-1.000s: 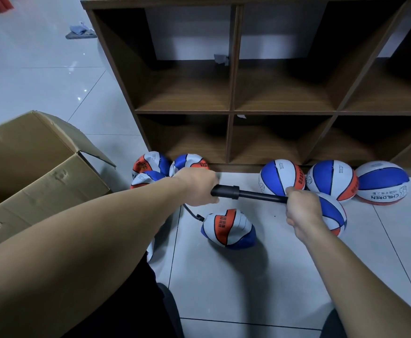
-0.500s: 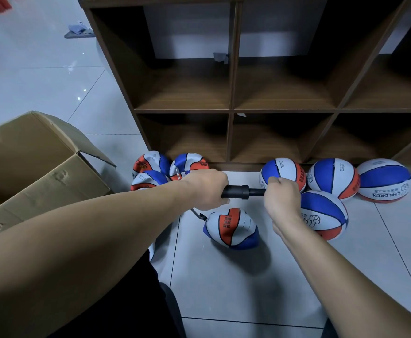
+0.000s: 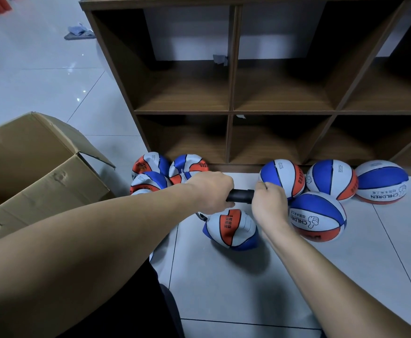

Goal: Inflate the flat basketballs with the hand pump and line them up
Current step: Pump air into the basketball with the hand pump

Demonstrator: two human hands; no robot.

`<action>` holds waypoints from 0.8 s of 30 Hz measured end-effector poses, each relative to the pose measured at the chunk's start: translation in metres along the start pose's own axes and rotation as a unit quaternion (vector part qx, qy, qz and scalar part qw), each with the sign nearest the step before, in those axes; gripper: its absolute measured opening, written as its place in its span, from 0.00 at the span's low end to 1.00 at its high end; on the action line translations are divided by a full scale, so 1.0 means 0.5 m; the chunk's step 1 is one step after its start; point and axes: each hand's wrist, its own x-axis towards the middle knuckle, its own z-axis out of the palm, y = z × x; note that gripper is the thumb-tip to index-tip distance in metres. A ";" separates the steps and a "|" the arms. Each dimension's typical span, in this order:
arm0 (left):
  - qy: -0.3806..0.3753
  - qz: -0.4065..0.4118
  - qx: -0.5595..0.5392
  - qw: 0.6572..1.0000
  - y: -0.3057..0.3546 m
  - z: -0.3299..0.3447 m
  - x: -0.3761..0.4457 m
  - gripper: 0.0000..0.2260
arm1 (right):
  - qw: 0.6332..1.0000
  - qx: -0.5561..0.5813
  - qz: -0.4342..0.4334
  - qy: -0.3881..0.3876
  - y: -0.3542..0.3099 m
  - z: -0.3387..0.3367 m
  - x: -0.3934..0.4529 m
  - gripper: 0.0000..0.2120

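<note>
A black hand pump (image 3: 240,194) lies level between my hands. My left hand (image 3: 211,191) grips its barrel; my right hand (image 3: 269,202) grips the handle, pushed in close to the barrel. A short hose (image 3: 201,216) runs from the pump down to a half-flat red, white and blue basketball (image 3: 231,230) on the floor below. Round inflated balls (image 3: 283,178), (image 3: 331,179), (image 3: 382,181) stand along the shelf's foot, with one more (image 3: 319,217) in front. Several flat balls (image 3: 150,175) lie piled at the left.
A brown cubby shelf (image 3: 231,113) with bare compartments stands on the white tiled floor (image 3: 236,289) behind the balls. An open cardboard box (image 3: 41,172) sits at the left. My dark trouser leg (image 3: 131,308) fills the lower middle.
My right hand has pushed the pump handle leftwards into the barrel, so the rod no longer shows. My left hand has held the barrel still.
</note>
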 end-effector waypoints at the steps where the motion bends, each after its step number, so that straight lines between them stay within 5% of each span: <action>1: 0.000 0.003 0.002 1.000 0.001 0.001 0.000 0.09 | 1.000 0.009 0.003 -0.003 0.005 0.000 0.002 0.20; 18: -0.017 -0.037 0.028 0.999 -0.063 -0.003 0.005 0.09 | 0.977 0.126 0.168 0.031 0.083 -0.076 0.081 0.13; 24: -0.009 -0.042 0.018 0.999 -0.063 -0.001 0.008 0.10 | 0.977 0.135 0.157 0.050 0.085 -0.091 0.087 0.10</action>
